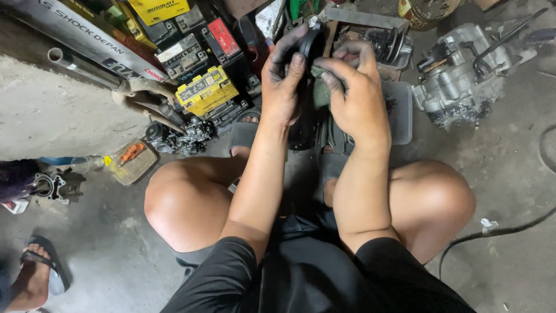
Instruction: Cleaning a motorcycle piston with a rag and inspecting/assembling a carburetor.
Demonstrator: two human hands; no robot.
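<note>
I am squatting on a concrete floor, knees spread. My left hand (282, 81), grimy with grease, grips a black round engine part (311, 43) held up in front of me. My right hand (354, 87) presses a small green-grey rag (319, 75) against that part with thumb and fingers. Most of the black part is hidden behind my fingers. Below my hands sits a grey plastic tray (401, 113) on the floor.
A bare motorcycle engine (460, 72) lies at the right. Several batteries (205, 90) are stacked at the back left beside a metal pipe (84, 66) and a carburettor (174, 138). A black cable (498, 232) crosses the floor. Another person's sandalled foot (35, 278) is at the bottom left.
</note>
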